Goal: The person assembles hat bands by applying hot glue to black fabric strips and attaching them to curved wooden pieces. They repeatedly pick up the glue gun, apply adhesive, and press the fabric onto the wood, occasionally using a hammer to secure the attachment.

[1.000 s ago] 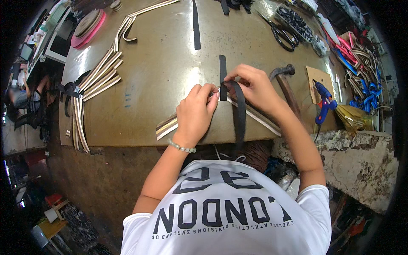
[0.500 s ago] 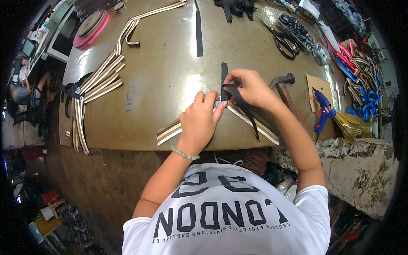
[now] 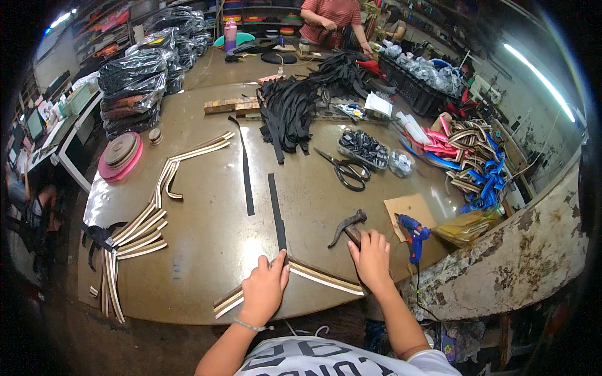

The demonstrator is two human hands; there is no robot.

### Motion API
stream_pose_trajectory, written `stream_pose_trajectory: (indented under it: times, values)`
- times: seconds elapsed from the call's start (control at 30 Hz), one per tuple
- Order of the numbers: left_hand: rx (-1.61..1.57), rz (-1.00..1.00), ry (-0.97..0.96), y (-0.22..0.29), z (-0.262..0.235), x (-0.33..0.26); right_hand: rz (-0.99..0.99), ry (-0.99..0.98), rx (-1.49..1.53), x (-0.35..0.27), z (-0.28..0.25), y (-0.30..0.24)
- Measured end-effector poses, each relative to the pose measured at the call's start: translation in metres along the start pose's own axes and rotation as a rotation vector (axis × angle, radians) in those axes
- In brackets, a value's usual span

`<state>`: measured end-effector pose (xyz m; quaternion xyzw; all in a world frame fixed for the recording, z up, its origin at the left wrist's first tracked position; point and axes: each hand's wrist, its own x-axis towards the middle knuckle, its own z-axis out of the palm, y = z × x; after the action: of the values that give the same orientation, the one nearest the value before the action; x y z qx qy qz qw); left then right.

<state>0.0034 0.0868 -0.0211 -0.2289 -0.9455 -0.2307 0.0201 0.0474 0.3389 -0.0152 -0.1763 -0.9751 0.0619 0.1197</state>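
My left hand (image 3: 264, 287) presses flat on a beige-and-brown striped strap (image 3: 326, 277) that lies bent in a shallow V at the near table edge. The lower end of a long black strap (image 3: 276, 207) reaches my fingertips where the two straps meet. My right hand (image 3: 371, 257) lies to the right of the joint, fingers wrapped over the wooden handle of a claw hammer (image 3: 348, 224) whose dark head points away from me on the table.
A blue glue gun (image 3: 411, 230) and a cardboard piece (image 3: 411, 205) lie just right of the hammer. Scissors (image 3: 346, 170), a tray of black buckles (image 3: 364, 145) and a black strap pile (image 3: 288, 106) sit farther back. Striped straps (image 3: 138, 232) fan out left. Another person (image 3: 329, 15) works at the far end.
My right hand has let go of the black strap and moved right onto the hammer handle. My left hand stays pressed on the striped strap. The view now takes in more of the table.
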Motion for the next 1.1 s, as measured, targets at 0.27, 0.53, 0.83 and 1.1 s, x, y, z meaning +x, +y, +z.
stream_pose_trajectory:
  times: [0.27, 0.53, 0.83, 1.1]
  values:
    - [-0.256, -0.062, 0.212, -0.032, -0.016, -0.024, -0.282, 0.118, 0.607, -0.030, -0.035, -0.081]
    - [-0.183, -0.017, 0.251, -0.035, -0.005, -0.030, -0.220, -0.175, 0.779, -0.048, -0.027, -0.097]
    - [-0.201, -0.008, 0.173, -0.036, -0.014, -0.029, 0.013, -0.261, 0.537, -0.053, -0.015, -0.077]
    - [-0.188, 0.056, 0.032, -0.036, -0.017, -0.010, 0.053, 0.270, -0.119, 0.012, 0.019, 0.015]
